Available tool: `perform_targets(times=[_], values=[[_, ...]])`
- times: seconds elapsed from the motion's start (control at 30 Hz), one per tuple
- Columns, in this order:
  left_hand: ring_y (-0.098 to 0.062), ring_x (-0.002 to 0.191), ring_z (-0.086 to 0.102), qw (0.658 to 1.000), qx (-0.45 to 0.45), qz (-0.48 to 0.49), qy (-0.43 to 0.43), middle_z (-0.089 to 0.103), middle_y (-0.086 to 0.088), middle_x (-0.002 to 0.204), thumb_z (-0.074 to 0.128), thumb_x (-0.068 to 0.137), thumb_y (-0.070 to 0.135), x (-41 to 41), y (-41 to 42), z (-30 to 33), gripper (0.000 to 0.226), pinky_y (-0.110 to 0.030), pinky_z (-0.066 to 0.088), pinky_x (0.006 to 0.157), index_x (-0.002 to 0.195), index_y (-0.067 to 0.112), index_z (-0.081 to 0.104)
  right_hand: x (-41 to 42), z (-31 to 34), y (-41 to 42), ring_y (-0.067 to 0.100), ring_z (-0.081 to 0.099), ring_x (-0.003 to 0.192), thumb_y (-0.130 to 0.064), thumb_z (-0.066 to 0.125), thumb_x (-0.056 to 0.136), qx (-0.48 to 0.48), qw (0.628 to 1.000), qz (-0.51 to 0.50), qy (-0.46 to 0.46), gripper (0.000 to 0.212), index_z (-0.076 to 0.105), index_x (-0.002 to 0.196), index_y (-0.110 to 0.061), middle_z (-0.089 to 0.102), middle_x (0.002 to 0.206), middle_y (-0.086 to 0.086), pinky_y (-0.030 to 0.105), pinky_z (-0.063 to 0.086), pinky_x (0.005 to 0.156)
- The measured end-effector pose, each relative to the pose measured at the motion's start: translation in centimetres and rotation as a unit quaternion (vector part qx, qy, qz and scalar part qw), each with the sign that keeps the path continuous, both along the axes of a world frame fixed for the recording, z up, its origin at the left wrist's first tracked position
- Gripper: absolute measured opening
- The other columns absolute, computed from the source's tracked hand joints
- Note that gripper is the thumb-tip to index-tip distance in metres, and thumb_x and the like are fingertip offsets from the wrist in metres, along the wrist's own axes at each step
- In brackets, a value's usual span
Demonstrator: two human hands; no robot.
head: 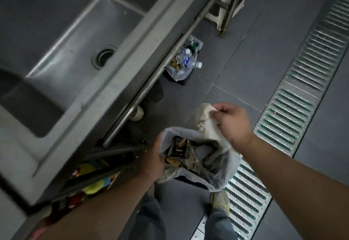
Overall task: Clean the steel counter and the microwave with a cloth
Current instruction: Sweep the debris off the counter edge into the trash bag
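Head view looks straight down past the person's legs to a bin bag (pixel 213 166) full of rubbish, standing on the floor just off the front edge of the steel bench (pixel 105 96). The left hand (pixel 153 158) has its fingers curled over the bag's near rim and holds the mouth open, probably so that scraps can fall in cleanly. Just beyond the bag's far rim, the right hand (pixel 232 122) pinches a crumpled pale cloth (pixel 204 119) between thumb and fingers, with the cloth hanging bunched toward the open bag; it looks as if wiped-up dirt is being shaken out before more cleaning. To the right a metal floor drain grate (pixel 302 92) runs along the tiles. Under the bench's front edge sit colourful packets (pixel 94 179) close to the left arm, and farther along a second bag of plastic bottles (pixel 186 60) on the floor. Farthest off, the sink (pixel 62 47) set into the bench shows its drain hole. The microwave is not in view.
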State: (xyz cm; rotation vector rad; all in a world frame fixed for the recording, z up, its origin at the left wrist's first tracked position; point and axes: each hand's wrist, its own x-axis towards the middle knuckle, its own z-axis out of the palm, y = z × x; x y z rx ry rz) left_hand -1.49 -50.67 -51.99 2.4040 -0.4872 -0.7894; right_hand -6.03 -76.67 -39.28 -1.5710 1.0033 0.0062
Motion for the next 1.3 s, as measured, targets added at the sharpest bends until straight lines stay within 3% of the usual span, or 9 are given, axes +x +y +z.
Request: perform_targets(times=[0.1,0.2,0.37,0.43,0.57,0.8,1.03,1.17,1.3], values=[[-0.017,0.145,0.032,0.999,0.007,0.037,0.021,0.032,0.004,0.159,0.058,0.090,0.002,-2.2,0.2,6.7,0.102,-0.045,0.034,0.116,0.139,0.073,0.004,-0.6,5.7,-0.9,0.016,0.062,0.065,-0.008,0.064,0.087,-0.014,1.000,0.021,-0.013,0.019,0.073,0.076,-0.021,0.072,0.074,0.004,0.030,0.048,0.064],[-0.025,0.131,0.051,0.996,0.040,0.083,0.020,0.049,-0.006,0.147,0.055,0.092,0.004,-4.7,1.1,12.4,0.094,-0.042,0.045,0.105,0.149,0.060,0.006,-0.8,11.8,-1.4,0.012,0.063,0.057,-0.007,0.063,0.087,-0.038,0.996,0.064,-0.038,0.020,0.071,0.075,-0.019,0.070,0.064,-0.004,0.025,0.049,0.058],[-0.017,0.115,0.060,0.985,-0.005,0.171,0.009,0.059,0.001,0.135,0.056,0.099,0.018,-9.6,3.8,20.3,0.082,-0.024,0.050,0.088,0.141,0.065,0.003,0.3,21.5,1.4,0.011,0.063,0.048,-0.001,0.057,0.085,-0.043,0.983,0.160,-0.082,0.019,0.069,0.074,-0.009,0.066,0.058,0.003,0.019,0.046,0.043],[-0.023,0.117,0.061,0.984,0.003,0.180,0.002,0.058,-0.002,0.138,0.058,0.096,0.019,-11.5,5.3,22.1,0.091,-0.034,0.051,0.091,0.144,0.064,-0.006,1.1,24.2,3.4,0.018,0.068,0.061,-0.006,0.057,0.082,-0.065,0.972,0.207,-0.092,0.017,0.072,0.077,-0.012,0.070,0.068,0.004,0.026,0.053,0.052],[-0.024,0.115,0.062,0.973,-0.004,0.232,-0.005,0.059,-0.004,0.137,0.058,0.097,0.018,-14.9,8.9,24.6,0.086,-0.032,0.050,0.091,0.144,0.059,-0.002,2.8,28.4,9.6,0.020,0.069,0.077,-0.016,0.060,0.078,-0.109,0.940,0.301,-0.120,0.011,0.071,0.077,-0.019,0.069,0.069,-0.007,0.036,0.055,0.072],[-0.021,0.117,0.061,0.945,-0.043,0.324,0.033,0.056,-0.002,0.140,0.050,0.103,0.025,-19.2,19.6,25.2,0.064,-0.031,0.050,0.092,0.140,0.059,0.011,4.5,29.5,25.0,0.017,0.069,0.079,-0.015,0.063,0.080,-0.145,0.896,0.404,-0.116,0.010,0.073,0.081,-0.018,0.072,0.076,-0.005,0.038,0.057,0.079],[-0.027,0.109,0.065,0.900,-0.030,0.432,0.046,0.060,0.007,0.125,0.049,0.092,0.028,-23.6,35.5,26.6,0.075,-0.038,0.054,0.083,0.140,0.068,0.008,5.3,28.7,42.9,0.011,0.062,0.065,-0.013,0.063,0.082,-0.141,0.852,0.490,-0.121,0.012,0.070,0.075,-0.019,0.066,0.064,-0.013,0.033,0.052,0.068],[-0.031,0.107,0.066,0.880,0.004,0.473,0.039,0.063,-0.002,0.128,0.051,0.094,0.033,-24.6,42.3,25.9,0.073,-0.035,0.050,0.080,0.143,0.061,0.006,6.6,28.0,48.8,0.013,0.066,0.080,-0.016,0.062,0.084,-0.178,0.833,0.506,-0.135,0.012,0.072,0.081,-0.021,0.070,0.078,-0.011,0.026,0.050,0.074],[-0.031,0.085,0.067,0.832,0.059,0.549,0.054,0.068,-0.010,0.108,0.049,0.094,0.012,-26.5,47.4,24.7,0.086,-0.033,0.049,0.070,0.144,0.066,0.004,8.2,27.4,53.2,0.021,0.065,0.100,-0.018,0.059,0.089,-0.267,0.794,0.526,-0.148,0.018,0.073,0.099,-0.020,0.072,0.098,-0.001,0.025,0.045,0.084]])
